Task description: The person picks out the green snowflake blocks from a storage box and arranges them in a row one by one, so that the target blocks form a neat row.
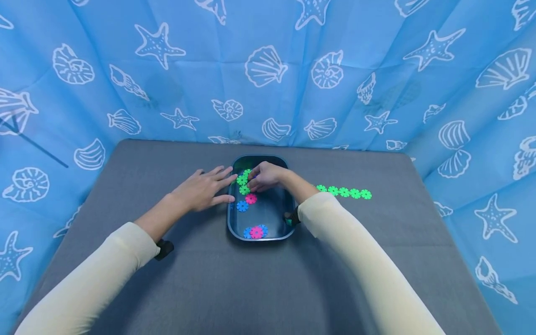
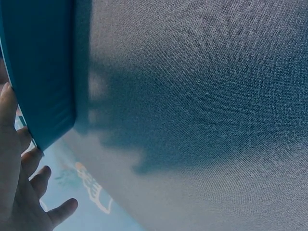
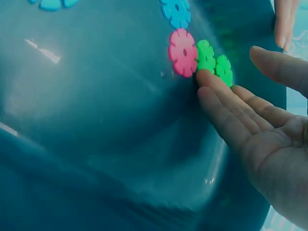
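A dark blue tray (image 1: 268, 239) holds several notched plastic discs. My right hand (image 1: 268, 176) reaches into its far part, and in the right wrist view its fingertips touch a green disc (image 3: 206, 55), thumb held apart. More green discs (image 1: 242, 180) cluster by the tray's left wall, partly hidden by that hand. Next to them lie a pink disc (image 3: 183, 53) and a blue disc (image 3: 176, 12). My left hand (image 1: 205, 190) has its fingers spread, with fingertips at the tray's left rim; it holds nothing that I can see.
A row of linked green discs (image 1: 344, 192) lies on the grey tabletop (image 1: 268, 288) right of the tray, partly behind my right forearm. Another pink disc (image 1: 256, 232) overlaps blue discs at the tray's near end. A blue curtain (image 1: 268, 107) hangs behind the table.
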